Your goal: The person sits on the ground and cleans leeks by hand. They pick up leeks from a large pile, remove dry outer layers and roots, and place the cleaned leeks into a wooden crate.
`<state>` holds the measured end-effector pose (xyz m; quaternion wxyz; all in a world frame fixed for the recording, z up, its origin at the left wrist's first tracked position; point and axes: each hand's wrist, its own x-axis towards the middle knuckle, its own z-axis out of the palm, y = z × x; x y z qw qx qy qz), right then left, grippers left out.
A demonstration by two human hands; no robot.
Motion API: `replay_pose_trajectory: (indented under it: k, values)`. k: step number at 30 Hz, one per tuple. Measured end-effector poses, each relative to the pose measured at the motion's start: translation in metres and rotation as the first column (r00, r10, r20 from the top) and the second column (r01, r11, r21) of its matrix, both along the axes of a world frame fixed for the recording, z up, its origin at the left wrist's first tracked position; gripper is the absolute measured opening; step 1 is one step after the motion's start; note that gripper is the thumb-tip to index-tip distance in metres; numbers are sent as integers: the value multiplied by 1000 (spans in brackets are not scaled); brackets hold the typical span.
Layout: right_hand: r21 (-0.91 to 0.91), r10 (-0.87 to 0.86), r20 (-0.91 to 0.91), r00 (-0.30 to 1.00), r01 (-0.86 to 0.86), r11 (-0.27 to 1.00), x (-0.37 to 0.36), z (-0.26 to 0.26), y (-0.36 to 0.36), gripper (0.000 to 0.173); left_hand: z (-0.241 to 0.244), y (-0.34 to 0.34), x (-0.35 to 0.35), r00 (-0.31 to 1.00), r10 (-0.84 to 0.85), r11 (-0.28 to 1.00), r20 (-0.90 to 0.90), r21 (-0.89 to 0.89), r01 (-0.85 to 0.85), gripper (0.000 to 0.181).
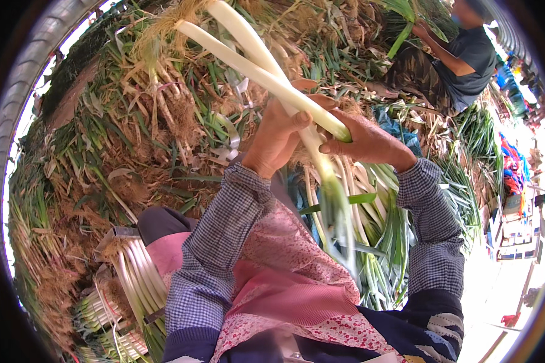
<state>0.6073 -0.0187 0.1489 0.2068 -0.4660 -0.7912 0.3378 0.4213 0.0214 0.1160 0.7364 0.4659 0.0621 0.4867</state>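
Observation:
Two long white-stemmed leeks cross in front of me, their bushy roots at the top. My left hand [277,131] is closed around the stems where they cross, its thumb lying on the upper leek [259,75]. That leek's greenish end meets my right hand [368,138], which grips it between thumb and fingers. The other leek [250,38] runs beneath it, and its green leaves [338,218] hang down blurred over my lap. Below my right hand lies a pile of leeks [377,218] with green leaves.
Peeled leeks [138,267] rest in a metal-edged holder at lower left, near tied bundles [95,313]. Unpeeled leeks [163,95] with dry roots are heaped to the left and ahead. Another person [454,59] sits at upper right, holding green leaves. A metal rack [517,240] stands far right.

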Motion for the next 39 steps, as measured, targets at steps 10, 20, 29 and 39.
replay_pose_trajectory:
  k: [10, 20, 29, 39]
  values:
    - [197, -47, -253, 966, 99, 975, -42, 6, -13, 40, -13, 15, -44, 981, 193, 979, -26, -63, -194, 44]
    - [197, -206, -368, 907, 293, 936, -54, -44, 0, 23, -9, 30, -60, 954, 295, 950, 48, -116, -288, 44]
    - [207, -6, -402, 916, 98, 973, -79, -53, 32, 63, 42, 38, -48, 898, 427, 894, 104, 105, -437, 33]
    - [392, -147, -382, 912, 304, 868, -100, 0, 69, 49, 70, 48, -32, 667, 701, 707, -251, 362, -607, 38]
